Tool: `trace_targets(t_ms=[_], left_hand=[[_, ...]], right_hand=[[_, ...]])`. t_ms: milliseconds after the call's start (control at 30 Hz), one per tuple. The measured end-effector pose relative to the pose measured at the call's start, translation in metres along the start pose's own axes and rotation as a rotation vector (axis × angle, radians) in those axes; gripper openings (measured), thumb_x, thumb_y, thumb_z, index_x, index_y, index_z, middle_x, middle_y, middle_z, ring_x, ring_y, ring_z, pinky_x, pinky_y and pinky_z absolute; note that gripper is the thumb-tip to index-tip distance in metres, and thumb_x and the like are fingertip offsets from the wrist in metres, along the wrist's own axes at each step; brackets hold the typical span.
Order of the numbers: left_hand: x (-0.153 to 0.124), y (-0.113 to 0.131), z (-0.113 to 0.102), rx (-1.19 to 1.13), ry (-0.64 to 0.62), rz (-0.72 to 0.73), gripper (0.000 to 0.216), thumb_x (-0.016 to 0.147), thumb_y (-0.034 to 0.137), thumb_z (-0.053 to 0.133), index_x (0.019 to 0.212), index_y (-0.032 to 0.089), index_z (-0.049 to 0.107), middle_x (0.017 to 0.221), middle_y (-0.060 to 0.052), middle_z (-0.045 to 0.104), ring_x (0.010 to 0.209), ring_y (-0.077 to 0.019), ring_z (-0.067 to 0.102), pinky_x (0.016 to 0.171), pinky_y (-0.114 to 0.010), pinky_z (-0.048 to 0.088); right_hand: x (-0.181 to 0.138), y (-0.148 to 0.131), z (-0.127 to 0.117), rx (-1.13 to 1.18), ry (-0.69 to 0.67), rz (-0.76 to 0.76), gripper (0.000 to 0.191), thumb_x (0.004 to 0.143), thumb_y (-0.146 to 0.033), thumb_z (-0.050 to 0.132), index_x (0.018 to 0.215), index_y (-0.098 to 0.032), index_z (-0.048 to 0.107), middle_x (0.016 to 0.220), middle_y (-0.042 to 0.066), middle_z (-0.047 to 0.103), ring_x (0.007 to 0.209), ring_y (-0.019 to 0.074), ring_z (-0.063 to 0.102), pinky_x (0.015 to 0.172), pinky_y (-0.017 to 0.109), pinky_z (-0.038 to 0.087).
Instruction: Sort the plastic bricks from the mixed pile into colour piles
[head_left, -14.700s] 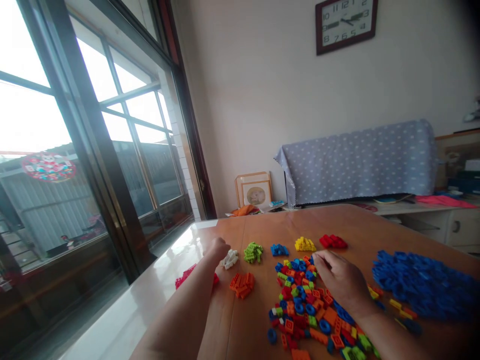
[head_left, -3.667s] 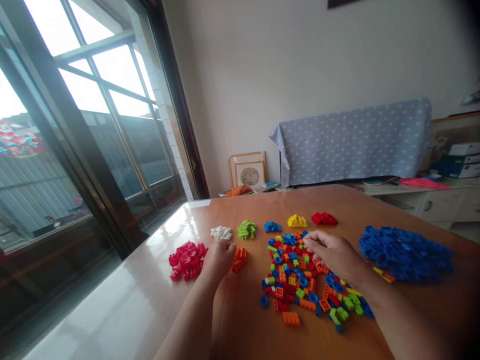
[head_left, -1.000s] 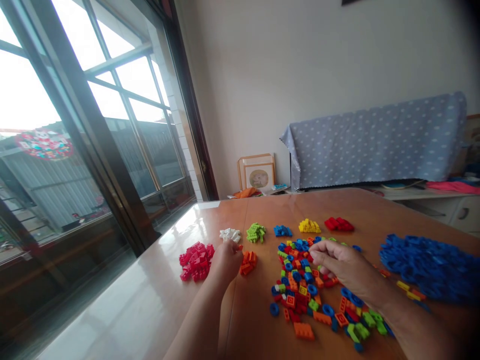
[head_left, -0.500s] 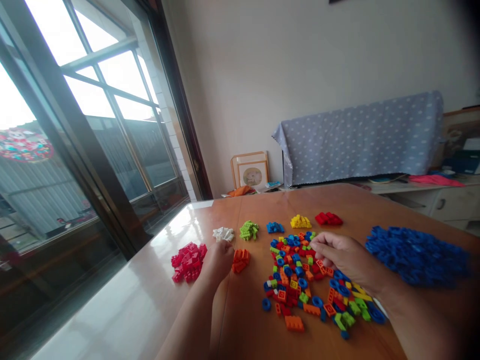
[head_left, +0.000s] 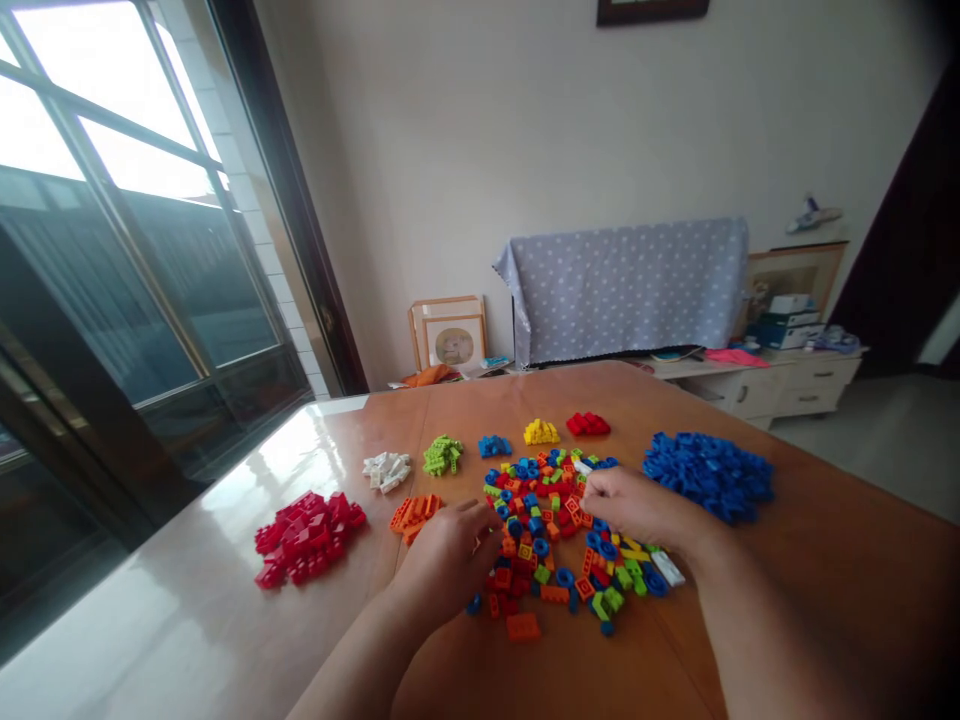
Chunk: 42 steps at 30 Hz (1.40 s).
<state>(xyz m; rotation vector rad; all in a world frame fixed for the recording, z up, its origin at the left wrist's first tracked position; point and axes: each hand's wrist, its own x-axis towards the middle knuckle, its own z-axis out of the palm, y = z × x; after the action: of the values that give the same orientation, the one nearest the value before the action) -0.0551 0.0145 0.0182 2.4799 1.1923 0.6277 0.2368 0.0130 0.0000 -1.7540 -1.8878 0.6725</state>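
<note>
Bright white light comes in through the big window [head_left: 142, 250] at the upper left, and part of the glass is plain white. It makes a shiny glare on the left side of the table [head_left: 202, 590]. The wall [head_left: 420, 150] looks gray and dim. The right corners go dark. Small bricks [head_left: 553, 531] in the middle look clear; the blue bricks [head_left: 705, 475] look a little fuzzy.

No text, number or sign is legible, neither on the stacked boxes [head_left: 786, 321] at right nor on the dark frame [head_left: 651, 12] cut by the upper edge.
</note>
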Motion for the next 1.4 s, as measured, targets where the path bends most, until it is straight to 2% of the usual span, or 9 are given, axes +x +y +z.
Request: trace_targets(t_ms=[167, 267, 367, 467, 567, 633, 933, 1200, 1400], left_hand=[[-0.001, 0.009, -0.001, -0.001, -0.084, 0.079, 0.019, 0.093, 0.021, 0.051, 0.082, 0.022, 0.066, 0.083, -0.002, 0.065, 0.076, -0.0143, 0.058, 0.066, -0.023, 0.036], [-0.001, 0.008, 0.000, 0.008, -0.085, 0.091, 0.019, 0.093, 0.021, 0.051, 0.082, 0.022, 0.066, 0.083, -0.001, 0.065, 0.076, -0.0141, 0.057, 0.066, -0.023, 0.036], [-0.002, 0.006, 0.000, 0.019, -0.074, 0.083, 0.019, 0.094, 0.021, 0.050, 0.085, 0.022, 0.066, 0.083, -0.001, 0.064, 0.076, -0.0143, 0.057, 0.066, -0.024, 0.036], [-0.002, 0.006, 0.000, 0.033, -0.065, 0.078, 0.020, 0.095, 0.021, 0.048, 0.087, 0.023, 0.066, 0.082, 0.000, 0.063, 0.076, -0.0140, 0.057, 0.067, -0.024, 0.036], [-0.001, 0.006, -0.002, 0.050, -0.064, 0.067, 0.020, 0.095, 0.022, 0.048, 0.086, 0.023, 0.066, 0.082, 0.000, 0.063, 0.076, -0.0141, 0.057, 0.067, -0.024, 0.036], [-0.001, 0.006, -0.002, 0.064, -0.062, 0.060, 0.019, 0.095, 0.022, 0.048, 0.085, 0.022, 0.065, 0.083, -0.001, 0.063, 0.076, -0.0142, 0.057, 0.067, -0.024, 0.036], [0.000, 0.003, 0.002, 0.075, -0.038, 0.065, 0.019, 0.095, 0.024, 0.049, 0.089, 0.023, 0.066, 0.084, -0.001, 0.063, 0.078, -0.0150, 0.057, 0.067, -0.024, 0.036], [0.000, 0.002, 0.006, 0.085, -0.031, 0.067, 0.018, 0.095, 0.025, 0.050, 0.091, 0.024, 0.068, 0.089, -0.002, 0.063, 0.083, -0.0161, 0.058, 0.070, -0.024, 0.039], [-0.002, 0.008, 0.003, 0.085, -0.045, 0.075, 0.018, 0.094, 0.025, 0.050, 0.091, 0.024, 0.068, 0.090, -0.002, 0.064, 0.083, -0.0162, 0.059, 0.070, -0.024, 0.039]], right_hand=[[-0.011, -0.011, 0.003, 0.104, -0.315, 0.103, 0.016, 0.084, -0.031, 0.049, 0.074, -0.020, 0.055, 0.057, -0.001, 0.064, 0.048, 0.0133, 0.056, 0.045, 0.022, 0.034], [-0.012, -0.018, 0.010, 0.143, -0.372, 0.106, 0.013, 0.085, -0.031, 0.048, 0.078, -0.021, 0.054, 0.061, 0.000, 0.068, 0.046, 0.0129, 0.057, 0.044, 0.021, 0.037], [-0.009, -0.021, 0.017, 0.181, -0.314, 0.062, 0.013, 0.086, -0.029, 0.048, 0.083, -0.021, 0.056, 0.072, 0.002, 0.072, 0.055, 0.0139, 0.063, 0.049, 0.021, 0.041], [-0.004, -0.022, 0.021, 0.183, -0.167, -0.004, 0.013, 0.086, -0.028, 0.048, 0.086, -0.020, 0.059, 0.080, 0.002, 0.071, 0.064, 0.0141, 0.065, 0.053, 0.020, 0.040], [0.001, -0.021, 0.021, 0.127, -0.020, -0.063, 0.015, 0.087, -0.026, 0.047, 0.085, -0.020, 0.060, 0.077, 0.001, 0.068, 0.068, 0.0138, 0.062, 0.054, 0.020, 0.036], [0.002, -0.021, 0.021, 0.078, 0.023, -0.081, 0.013, 0.086, -0.025, 0.049, 0.083, -0.020, 0.061, 0.073, -0.001, 0.065, 0.067, 0.0136, 0.059, 0.054, 0.021, 0.034], [0.001, -0.025, 0.028, -0.018, -0.085, -0.057, 0.012, 0.078, -0.018, 0.057, 0.087, -0.021, 0.065, 0.071, -0.002, 0.061, 0.063, 0.0114, 0.052, 0.054, 0.022, 0.027], [-0.001, -0.031, 0.032, -0.152, -0.053, -0.057, 0.014, 0.074, -0.019, 0.065, 0.088, -0.023, 0.067, 0.077, -0.002, 0.064, 0.068, 0.0124, 0.050, 0.056, 0.023, 0.024], [0.001, -0.025, 0.034, -0.197, -0.098, -0.047, 0.011, 0.072, -0.025, 0.069, 0.083, -0.023, 0.068, 0.076, -0.002, 0.067, 0.068, 0.0135, 0.053, 0.056, 0.023, 0.025]])
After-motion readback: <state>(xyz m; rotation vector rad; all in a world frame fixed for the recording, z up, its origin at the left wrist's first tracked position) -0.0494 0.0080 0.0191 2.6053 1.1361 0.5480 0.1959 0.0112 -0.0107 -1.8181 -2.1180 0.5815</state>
